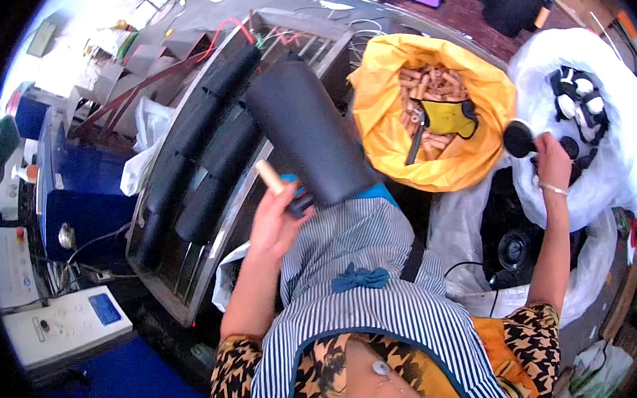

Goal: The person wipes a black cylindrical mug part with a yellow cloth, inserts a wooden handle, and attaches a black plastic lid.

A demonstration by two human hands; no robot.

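Observation:
My left hand [274,221] is closed around a tan cylindrical peg [270,176]. A small dark piece [300,199] with a bit of blue shows at its fingertips, too blurred to name. My right hand [552,159] pinches a black round cap [518,138] at the rim of a white plastic bag [530,77]. Inside that bag lie several black and white round parts [580,103]. Just beyond my left hand, a large black cylinder [309,132] leans with its near end at my lap. Many tan pegs [429,84] fill a yellow bag [376,119] between my hands.
Several black cylinders [215,162] lie in a metal-framed rack [166,304] at the left. A yellow-and-black item [450,117] rests on the pegs. At far left stand a control box [67,327] and blue panels [89,183]. Black round parts [513,249] sit below the white bag.

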